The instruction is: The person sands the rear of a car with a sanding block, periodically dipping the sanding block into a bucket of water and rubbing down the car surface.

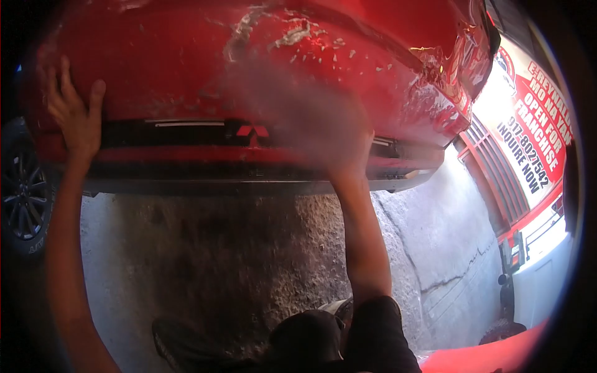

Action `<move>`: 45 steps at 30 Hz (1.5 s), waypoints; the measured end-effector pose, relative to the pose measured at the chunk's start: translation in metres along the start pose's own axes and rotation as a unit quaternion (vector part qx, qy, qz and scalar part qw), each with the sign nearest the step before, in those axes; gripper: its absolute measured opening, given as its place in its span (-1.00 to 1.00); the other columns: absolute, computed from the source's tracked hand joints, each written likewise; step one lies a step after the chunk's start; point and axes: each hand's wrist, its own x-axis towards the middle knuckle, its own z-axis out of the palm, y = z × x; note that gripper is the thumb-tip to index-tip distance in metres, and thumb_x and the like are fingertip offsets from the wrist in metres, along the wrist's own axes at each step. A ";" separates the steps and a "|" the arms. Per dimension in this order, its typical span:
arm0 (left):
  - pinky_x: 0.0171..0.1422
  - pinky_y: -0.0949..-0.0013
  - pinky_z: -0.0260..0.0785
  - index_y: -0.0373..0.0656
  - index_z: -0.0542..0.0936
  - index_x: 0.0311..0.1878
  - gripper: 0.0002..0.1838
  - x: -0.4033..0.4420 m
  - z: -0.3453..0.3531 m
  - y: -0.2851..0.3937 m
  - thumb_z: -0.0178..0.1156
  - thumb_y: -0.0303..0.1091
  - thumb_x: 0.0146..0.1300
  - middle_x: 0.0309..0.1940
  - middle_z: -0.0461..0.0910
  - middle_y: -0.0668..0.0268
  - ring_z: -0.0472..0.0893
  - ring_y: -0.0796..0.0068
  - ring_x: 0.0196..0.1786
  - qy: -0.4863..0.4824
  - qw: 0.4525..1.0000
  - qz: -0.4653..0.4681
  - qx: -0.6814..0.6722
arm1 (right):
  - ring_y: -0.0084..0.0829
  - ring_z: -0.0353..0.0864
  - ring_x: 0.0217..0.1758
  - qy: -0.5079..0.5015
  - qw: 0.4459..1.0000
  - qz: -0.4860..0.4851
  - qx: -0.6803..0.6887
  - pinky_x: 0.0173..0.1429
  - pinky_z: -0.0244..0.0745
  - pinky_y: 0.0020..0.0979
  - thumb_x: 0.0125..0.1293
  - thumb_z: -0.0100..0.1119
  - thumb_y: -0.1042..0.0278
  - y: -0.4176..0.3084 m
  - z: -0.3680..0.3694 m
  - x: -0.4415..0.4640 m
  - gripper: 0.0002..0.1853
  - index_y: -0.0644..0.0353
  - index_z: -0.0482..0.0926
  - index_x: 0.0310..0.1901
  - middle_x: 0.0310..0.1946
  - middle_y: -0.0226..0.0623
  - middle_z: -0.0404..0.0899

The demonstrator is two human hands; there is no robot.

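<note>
My left hand (78,118) lies flat with fingers spread on the left side of a red car's panel (161,74). Over the middle of the same panel, my right hand (348,133) is smeared by motion. A greyish blur stretches up and left from it, and whether it holds something does not show. Pale scraped patches (292,36) mark the paint above the right hand. Below run a black grille strip (186,133) and a red three-diamond emblem (254,132), just left of the blur. Crumpled red bodywork (444,81) sits at the upper right.
A wheel (25,193) stands at the left edge. Rough, cracked concrete (429,248) lies below the bumper (249,185). To the right are a printed banner (535,124) and a white vehicle (541,292). My dark shoe (180,339) is at the bottom.
</note>
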 end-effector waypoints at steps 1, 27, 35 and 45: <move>0.72 -0.16 -0.26 0.06 0.04 0.71 -0.13 0.004 -0.002 -0.001 0.02 0.27 0.52 0.69 -0.16 -0.10 -0.14 -0.14 0.71 0.001 1.000 0.006 0.000 | 0.01 0.62 -0.23 0.000 1.000 0.000 -0.005 -0.20 0.53 -0.06 0.22 0.37 0.51 -0.001 0.001 0.002 -0.85 0.26 0.64 -0.18 -0.30 -0.11 0.56; 0.70 -0.20 -0.22 0.10 0.07 0.70 -0.09 0.003 -0.001 -0.008 0.09 0.34 0.46 0.66 -0.10 -0.15 -0.07 -0.21 0.68 0.004 1.000 -0.011 -0.016 | -0.02 0.60 -0.25 0.045 0.998 -0.012 -0.047 -0.24 0.51 -0.05 0.24 0.36 0.51 -0.019 -0.003 0.003 -0.86 0.22 0.62 -0.19 -0.30 -0.11 0.55; 0.68 -0.24 -0.13 0.14 0.10 0.69 -0.06 0.002 -0.001 -0.007 0.15 0.36 0.40 0.65 -0.07 -0.16 -0.04 -0.25 0.66 -0.002 1.000 -0.029 -0.007 | -0.04 0.61 -0.25 0.038 0.994 -0.008 -0.099 -0.25 0.53 -0.05 0.26 0.35 0.50 -0.018 0.000 0.005 -0.88 0.20 0.64 -0.19 -0.31 -0.13 0.55; 0.69 -0.19 -0.21 0.03 0.11 0.69 -0.16 0.005 0.002 -0.006 0.14 0.17 0.50 0.64 -0.03 -0.17 -0.03 -0.24 0.66 0.017 1.000 -0.020 -0.018 | -0.05 0.61 -0.27 0.055 0.993 -0.050 -0.090 -0.26 0.53 -0.06 0.27 0.36 0.50 -0.013 -0.002 0.013 -0.89 0.20 0.59 -0.26 -0.29 -0.13 0.58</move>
